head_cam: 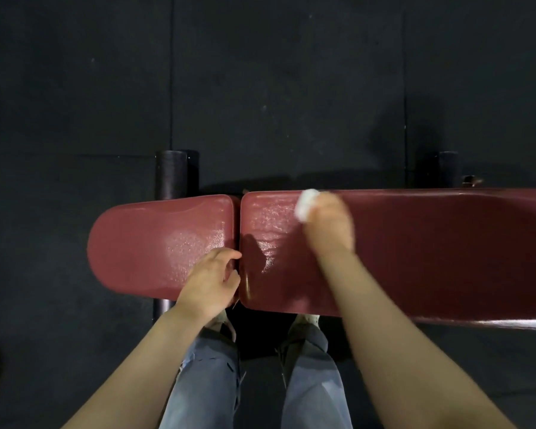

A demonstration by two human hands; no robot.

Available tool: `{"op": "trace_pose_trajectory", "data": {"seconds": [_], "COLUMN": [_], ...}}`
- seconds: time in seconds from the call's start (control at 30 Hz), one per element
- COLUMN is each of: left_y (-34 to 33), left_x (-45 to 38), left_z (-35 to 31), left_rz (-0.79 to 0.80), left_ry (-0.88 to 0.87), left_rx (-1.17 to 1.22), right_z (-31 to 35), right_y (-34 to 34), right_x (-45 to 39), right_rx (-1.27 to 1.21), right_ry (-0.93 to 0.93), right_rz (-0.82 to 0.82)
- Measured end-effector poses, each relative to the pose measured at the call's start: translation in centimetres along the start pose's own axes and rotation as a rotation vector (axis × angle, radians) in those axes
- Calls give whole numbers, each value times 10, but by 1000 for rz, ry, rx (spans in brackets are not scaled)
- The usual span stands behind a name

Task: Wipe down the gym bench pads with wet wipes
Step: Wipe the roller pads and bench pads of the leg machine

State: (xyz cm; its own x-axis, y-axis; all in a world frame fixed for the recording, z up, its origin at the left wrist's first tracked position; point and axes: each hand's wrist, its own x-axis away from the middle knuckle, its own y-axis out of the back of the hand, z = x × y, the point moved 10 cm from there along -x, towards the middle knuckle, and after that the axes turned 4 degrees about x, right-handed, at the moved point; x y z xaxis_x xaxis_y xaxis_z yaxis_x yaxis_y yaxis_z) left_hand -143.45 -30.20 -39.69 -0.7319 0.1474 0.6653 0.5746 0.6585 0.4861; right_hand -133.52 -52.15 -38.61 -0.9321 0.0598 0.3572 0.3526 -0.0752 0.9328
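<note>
A dark red gym bench runs left to right across the view: a short seat pad (158,246) with its rounded end at left, and a long back pad (430,255) running off right. The right hand (330,224), blurred, grips a white wet wipe (305,205) on the back pad's far edge. The left hand (211,281) rests at the gap, fingers loosely curled, holding nothing. Black floor (260,88) surrounds; black frame posts (171,174) stand behind.
</note>
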Motion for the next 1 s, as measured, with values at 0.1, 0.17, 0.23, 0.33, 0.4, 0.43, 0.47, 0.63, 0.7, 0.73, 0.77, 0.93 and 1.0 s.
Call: {"op": "trace_pose_trajectory", "data": {"seconds": [0.1, 0.17, 0.23, 0.33, 0.4, 0.43, 0.47, 0.63, 0.7, 0.73, 0.77, 0.93, 1.0], "left_y": [-4, -6, -9, -14, -17, -19, -22, -43, -48, -48, -48, -51, -53], "left_x": [-6, -8, -6, -5, -6, -6, -6, 4, 7, 7, 7, 11, 10], "left_z": [15, 22, 26, 24, 19, 16, 13, 25, 32, 36, 38, 44, 46], "left_rz": [24, 52, 77, 96, 87, 79, 80, 121, 102, 82, 66, 74, 77], "left_ry": [61, 87, 87, 72, 58, 53, 53, 188, 236, 251, 263, 268, 263], "left_rx": [-62, -119, -145, -136, -118, -113, -109, 121, 223, 258, 290, 343, 375], "right_z": [117, 113, 51, -113, -189, -193, -179, 36, 127, 153, 158, -24, -127], "right_y": [-49, -37, -8, 50, 71, 71, 64, -1, -32, -44, -53, 4, 48], "right_x": [10, 2, -7, 8, 39, 44, 38, -39, -25, -10, -1, -15, 15], "right_rx": [79, 88, 107, 22, -115, -141, -191, -91, 52, 117, 166, 29, 35], "right_ry": [489, 578, 481, -74, -456, -536, -558, 6, 377, 533, 631, 125, -140], "right_rz": [235, 169, -1, -125, -167, -209, -232, -35, 112, 204, 246, 50, -82]}}
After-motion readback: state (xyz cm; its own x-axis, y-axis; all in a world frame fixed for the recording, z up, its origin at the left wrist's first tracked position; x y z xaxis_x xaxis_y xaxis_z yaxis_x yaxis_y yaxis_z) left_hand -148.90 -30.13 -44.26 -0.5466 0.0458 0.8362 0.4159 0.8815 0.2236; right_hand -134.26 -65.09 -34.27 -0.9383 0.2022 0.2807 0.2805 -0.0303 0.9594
